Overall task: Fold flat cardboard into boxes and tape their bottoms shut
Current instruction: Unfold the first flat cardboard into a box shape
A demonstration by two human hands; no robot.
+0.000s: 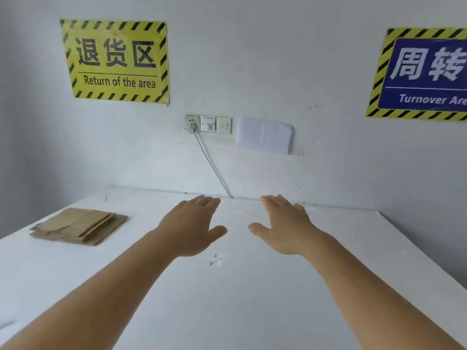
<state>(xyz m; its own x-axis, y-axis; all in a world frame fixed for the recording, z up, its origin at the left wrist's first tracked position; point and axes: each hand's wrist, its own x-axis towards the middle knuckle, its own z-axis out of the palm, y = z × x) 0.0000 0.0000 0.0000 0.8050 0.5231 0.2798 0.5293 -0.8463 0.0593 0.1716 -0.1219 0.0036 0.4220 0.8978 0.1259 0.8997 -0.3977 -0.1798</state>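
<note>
A stack of flat brown cardboard sheets [80,226] lies on the white table [227,299] at the far left. My left hand [192,226] is stretched out palm down over the middle of the table, fingers straight, holding nothing. My right hand [285,223] is held the same way beside it, a short gap between the two thumbs. Both hands are well to the right of the cardboard stack and apart from it. No tape is in view.
The table runs up to a white wall. A power socket [192,123] with a grey cable [212,165] drops behind the table's back edge. A yellow sign [115,61], a blue sign [424,74] and a white paper [264,135] hang on the wall.
</note>
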